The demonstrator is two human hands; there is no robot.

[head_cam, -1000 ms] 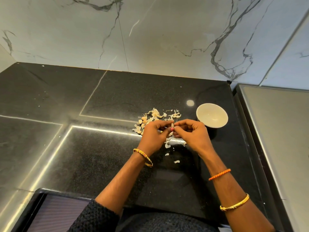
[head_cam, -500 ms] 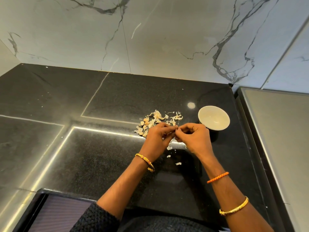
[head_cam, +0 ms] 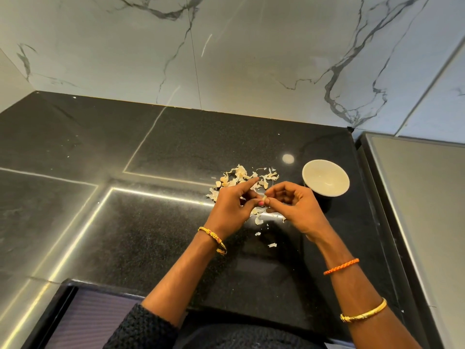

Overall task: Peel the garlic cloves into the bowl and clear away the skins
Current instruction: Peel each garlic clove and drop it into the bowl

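Fingertips of left hand (head_cam: pixel 230 206) and right hand (head_cam: pixel 293 210) are pinching one small pale garlic clove (head_cam: pixel 264 198) above black speckled stone counter (head_cam: pixel 156 248), between papery skin pile (head_cam: pixel 241 177) and round white bowl (head_cam: pixel 325 181).

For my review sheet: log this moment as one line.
step: peeling | left hand and right hand: pinching garlic clove | bowl: looks empty | skins: on counter

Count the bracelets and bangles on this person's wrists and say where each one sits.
3. One gold bangle on the left wrist. On the right arm, an orange braided band nearest the right hand, and a gold bangle farther up the forearm. None appears hidden.
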